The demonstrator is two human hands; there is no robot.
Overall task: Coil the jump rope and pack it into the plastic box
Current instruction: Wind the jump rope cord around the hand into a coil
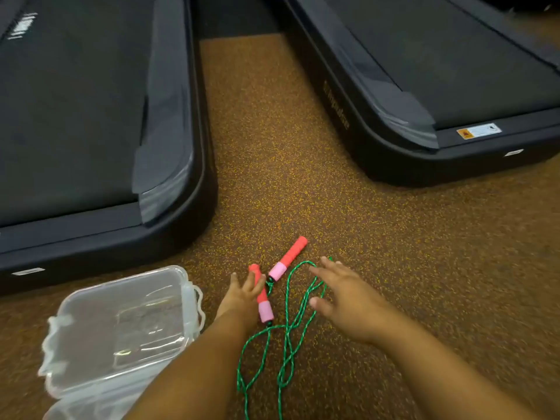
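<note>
A green jump rope lies in loose loops on the speckled floor between my arms. It has two red handles with pink ends. One handle lies free on the floor, pointing up and right. My left hand rests against the other handle, fingers curled lightly over its left side; I cannot tell if it is gripped. My right hand hovers palm down over the rope's far loops, fingers spread, holding nothing. A clear plastic box stands to the left, lid closed.
Two dark treadmill decks flank the spot: one at the left just behind the box, one at the upper right. Brown speckled rubber floor runs between them and out to the right.
</note>
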